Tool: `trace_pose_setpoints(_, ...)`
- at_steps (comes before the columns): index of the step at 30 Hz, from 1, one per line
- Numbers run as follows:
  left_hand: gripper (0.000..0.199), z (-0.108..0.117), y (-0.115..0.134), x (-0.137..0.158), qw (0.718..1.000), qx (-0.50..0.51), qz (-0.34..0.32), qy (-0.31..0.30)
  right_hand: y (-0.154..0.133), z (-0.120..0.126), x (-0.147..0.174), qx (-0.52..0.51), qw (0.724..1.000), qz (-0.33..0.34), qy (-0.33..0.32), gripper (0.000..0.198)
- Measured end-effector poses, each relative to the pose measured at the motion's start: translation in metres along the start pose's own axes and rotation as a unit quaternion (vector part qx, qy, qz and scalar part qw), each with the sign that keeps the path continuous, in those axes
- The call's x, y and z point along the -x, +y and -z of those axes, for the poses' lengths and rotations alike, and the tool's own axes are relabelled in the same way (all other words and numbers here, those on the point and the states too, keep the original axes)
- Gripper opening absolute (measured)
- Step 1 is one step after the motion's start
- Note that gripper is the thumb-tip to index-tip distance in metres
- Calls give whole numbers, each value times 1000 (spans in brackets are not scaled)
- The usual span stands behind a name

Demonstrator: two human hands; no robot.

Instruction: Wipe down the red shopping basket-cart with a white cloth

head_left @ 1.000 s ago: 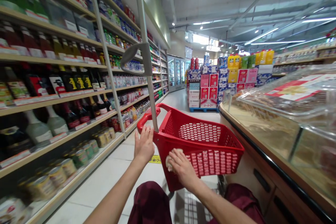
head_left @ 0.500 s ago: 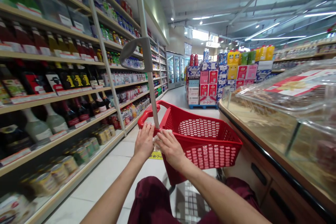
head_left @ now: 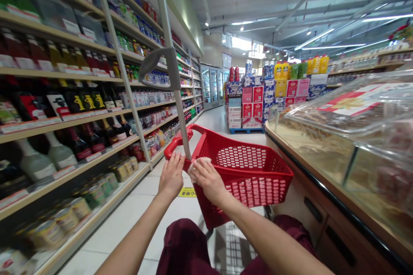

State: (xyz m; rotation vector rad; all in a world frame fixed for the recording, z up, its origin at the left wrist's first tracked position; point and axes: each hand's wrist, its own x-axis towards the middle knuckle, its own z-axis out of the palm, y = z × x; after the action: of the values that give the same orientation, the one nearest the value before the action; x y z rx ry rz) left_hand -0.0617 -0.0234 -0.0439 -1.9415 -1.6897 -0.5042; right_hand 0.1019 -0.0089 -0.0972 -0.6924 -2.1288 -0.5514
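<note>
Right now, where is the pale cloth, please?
In the head view, just left of centre, the pale cloth is under the right hand, against the red basket, near the foot of the metal pole.

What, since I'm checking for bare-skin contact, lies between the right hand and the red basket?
A pale cloth lies between the right hand and the red basket, in the head view.
</note>
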Motion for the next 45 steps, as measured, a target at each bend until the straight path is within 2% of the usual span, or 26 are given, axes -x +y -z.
trace_pose_setpoints(4, 58, 3, 0, 1, 1000, -11, -7, 0, -1, -4, 37, -14, 998, 22, -54, 24)
trace_pose_setpoints(6, 60, 3, 1, 0, 1000, -14, -8, 1, -1, 3, 44, -13, 999, 7, -46, 25)
trace_pose_setpoints(10, 60, 4, 2, 2, 1000, -15, -1, 13, 16, 20, 37, 12, 1000, -27, 1, 32)
trace_pose_setpoints(14, 57, 7, 10, 10, 999, -8, 2, 54, 29, 13, 74, 19, 999, -28, -28, 28)
trace_pose_setpoints(17, 55, 8, 30, 12, 996, 16, -55, 76, 32, 12, 99, 14, 998, -45, -44, 26)
trace_pose_setpoints(20, 57, 6, 58, 2, 990, 37, -127, 44, 41, 24, 91, 24, 997, -70, -18, 30)
trace_pose_setpoints(23, 56, -1, 79, -10, 991, 31, -129, -21, 55, 31, 88, 41, 995, -94, -1, 31)
trace_pose_setpoints(26, 52, -6, 86, -15, 991, 12, -121, -62, 60, 29, 115, 43, 994, -98, -36, 28)
trace_pose_setpoints(29, 52, -7, 87, -14, 991, -3, -117, -62, 60, 32, 136, 40, 993, -103, -50, 26)
trace_pose_setpoints(35, 52, -10, 105, -12, 987, 3, -147, -69, 81, 55, 132, 64, 990, -124, 2, 33)
trace_pose_setpoints(41, 57, -20, 114, -7, 987, 17, -142, -71, 90, 59, 181, 77, 988, -130, -40, 30)
trace_pose_setpoints(45, 56, -20, 121, -6, 987, 19, -147, -62, 100, 73, 161, 86, 982, -169, 6, 35)
